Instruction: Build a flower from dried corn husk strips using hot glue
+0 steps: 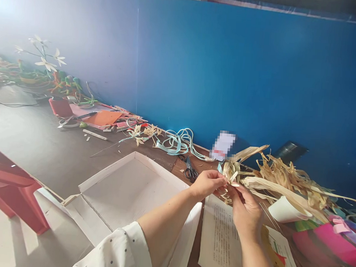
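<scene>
My left hand [208,184] and my right hand [247,211] meet above the table, thumbs and fingers pinched together. Between them are pale pieces of dried corn husk [233,177], shaped like small petals; my fingers hide part of them. Just behind lies a heap of dried corn husks [288,177]. Black-handled scissors [190,171] rest to the left of my left hand. Below my hands is a printed sheet of paper [219,239]. Finished-looking husk flowers [139,134] lie further left, beside a coil of light blue ribbon and cord [179,142].
An open white cardboard box [137,175] sits to the left under my left forearm. A white cup [289,210] lies tilted on the right, near a bright pink item [329,244]. A blue wall [247,73] closes the back. At lower left stands a red plastic chair [16,190].
</scene>
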`<state>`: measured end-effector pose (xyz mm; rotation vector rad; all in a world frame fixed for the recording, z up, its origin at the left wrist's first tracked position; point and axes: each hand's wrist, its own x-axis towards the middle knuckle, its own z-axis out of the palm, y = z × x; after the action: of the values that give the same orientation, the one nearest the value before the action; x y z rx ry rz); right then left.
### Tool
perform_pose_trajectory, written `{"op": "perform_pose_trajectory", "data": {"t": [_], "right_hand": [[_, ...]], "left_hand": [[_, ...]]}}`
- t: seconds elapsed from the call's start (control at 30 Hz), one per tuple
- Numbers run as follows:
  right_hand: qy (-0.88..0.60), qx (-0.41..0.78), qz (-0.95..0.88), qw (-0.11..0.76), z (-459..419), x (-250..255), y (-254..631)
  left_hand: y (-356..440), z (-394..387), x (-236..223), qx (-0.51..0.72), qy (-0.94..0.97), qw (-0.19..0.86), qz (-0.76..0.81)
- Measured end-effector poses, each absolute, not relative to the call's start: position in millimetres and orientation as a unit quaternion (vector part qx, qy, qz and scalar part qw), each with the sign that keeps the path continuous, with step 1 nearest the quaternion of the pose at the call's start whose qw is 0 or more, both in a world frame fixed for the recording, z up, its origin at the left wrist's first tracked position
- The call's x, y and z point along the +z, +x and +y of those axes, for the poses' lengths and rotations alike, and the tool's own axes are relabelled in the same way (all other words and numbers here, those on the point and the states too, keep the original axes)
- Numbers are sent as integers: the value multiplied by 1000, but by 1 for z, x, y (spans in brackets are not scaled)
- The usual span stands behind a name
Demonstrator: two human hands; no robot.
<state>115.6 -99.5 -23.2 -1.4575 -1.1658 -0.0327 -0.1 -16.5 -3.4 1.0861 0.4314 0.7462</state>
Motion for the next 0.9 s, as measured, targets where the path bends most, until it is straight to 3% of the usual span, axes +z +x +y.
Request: {"op": "perform_pose_trajectory", "data": {"t": [0.4, 0.9], "right_hand": [[-603, 207, -410, 652, -98, -16, 108], [-577, 263, -357, 686, -95, -21, 108]], "left_hand": [[-4, -16, 0, 338, 476, 791, 183], [0, -16, -2, 345, 442, 800, 212]]}}
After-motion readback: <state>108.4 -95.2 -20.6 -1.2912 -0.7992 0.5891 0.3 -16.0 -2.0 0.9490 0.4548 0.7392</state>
